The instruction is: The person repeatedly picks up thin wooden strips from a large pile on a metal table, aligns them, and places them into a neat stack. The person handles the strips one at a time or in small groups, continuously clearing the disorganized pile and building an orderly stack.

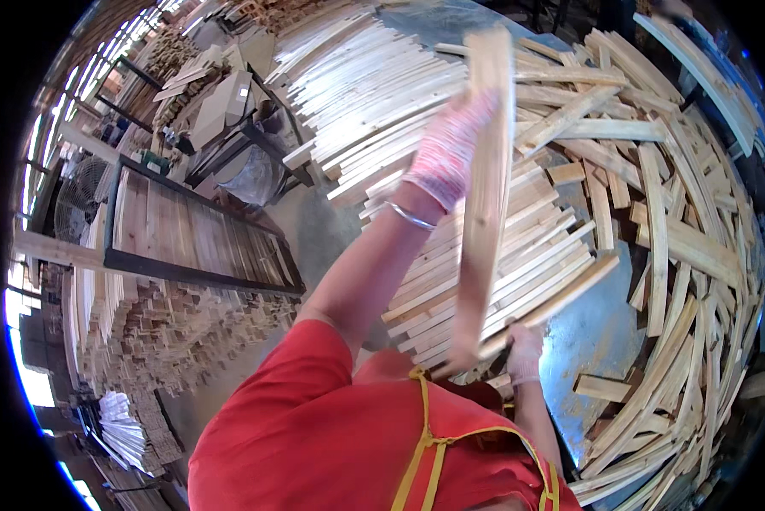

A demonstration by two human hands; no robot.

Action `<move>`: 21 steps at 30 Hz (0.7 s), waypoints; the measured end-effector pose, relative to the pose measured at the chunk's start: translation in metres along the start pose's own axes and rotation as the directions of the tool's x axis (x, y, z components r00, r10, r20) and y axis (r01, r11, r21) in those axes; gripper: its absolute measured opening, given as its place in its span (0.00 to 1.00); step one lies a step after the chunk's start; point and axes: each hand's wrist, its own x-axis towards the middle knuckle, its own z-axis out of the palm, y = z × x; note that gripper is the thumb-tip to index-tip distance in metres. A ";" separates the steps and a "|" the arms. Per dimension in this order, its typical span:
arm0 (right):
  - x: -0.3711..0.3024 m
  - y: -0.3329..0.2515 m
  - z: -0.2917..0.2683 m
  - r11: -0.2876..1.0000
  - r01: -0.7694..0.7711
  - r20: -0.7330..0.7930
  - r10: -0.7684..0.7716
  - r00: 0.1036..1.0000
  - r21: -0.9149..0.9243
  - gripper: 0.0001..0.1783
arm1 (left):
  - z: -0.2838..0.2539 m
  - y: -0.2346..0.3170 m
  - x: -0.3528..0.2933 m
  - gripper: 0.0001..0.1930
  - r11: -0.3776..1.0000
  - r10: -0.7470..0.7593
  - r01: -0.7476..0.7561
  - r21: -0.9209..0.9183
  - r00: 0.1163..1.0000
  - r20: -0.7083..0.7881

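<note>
I hold a long pale wooden slat (pixel 483 247) nearly upright in front of me. My left hand (pixel 449 146), in a pink-and-white knit glove with a metal bangle at the wrist, grips its upper part. In a similar glove, my right hand (pixel 525 351) holds its lower end, just above my red shirt and yellow apron straps. Behind the slat lies a neat layered stack of similar slats (pixel 374 94) on a metal table (pixel 591 336).
A loose heap of slats (pixel 698 255) curves around the table's right side and front. To the left stands a dark metal frame filled with boards (pixel 195 230), with stacked wood blocks (pixel 169 332) below it and a fan (pixel 80 192) beyond.
</note>
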 end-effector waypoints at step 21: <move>-0.028 -0.138 0.229 0.893 0.395 0.133 -0.374 0.918 -0.215 0.18 | -0.234 -0.036 -0.057 0.46 0.185 -0.507 -0.474 0.861 0.704 0.497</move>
